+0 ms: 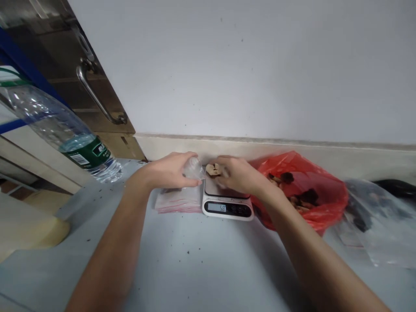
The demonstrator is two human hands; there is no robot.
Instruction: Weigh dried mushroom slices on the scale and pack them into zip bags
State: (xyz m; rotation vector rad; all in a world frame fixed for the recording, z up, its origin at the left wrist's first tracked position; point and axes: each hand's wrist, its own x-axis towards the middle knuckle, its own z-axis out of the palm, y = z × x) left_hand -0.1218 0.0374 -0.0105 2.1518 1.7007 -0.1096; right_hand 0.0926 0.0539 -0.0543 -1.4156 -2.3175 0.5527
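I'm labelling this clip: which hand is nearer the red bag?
Right: the right hand is over the scale, just left of the red bag; the left hand is farther left.

Both bare forearms reach forward and converge, the left forearm (113, 247) slanting in behind the left hand (169, 171), the right forearm (308, 238) behind the right hand (238, 173). The left wrist (142, 178) bends inward; that hand forms a loose C-shaped grip, its thumb (192, 183) nearer the body than its fingers. The right hand, opposite and apart from it, is palm-down, its slightly blurred fingers bent toward the left.
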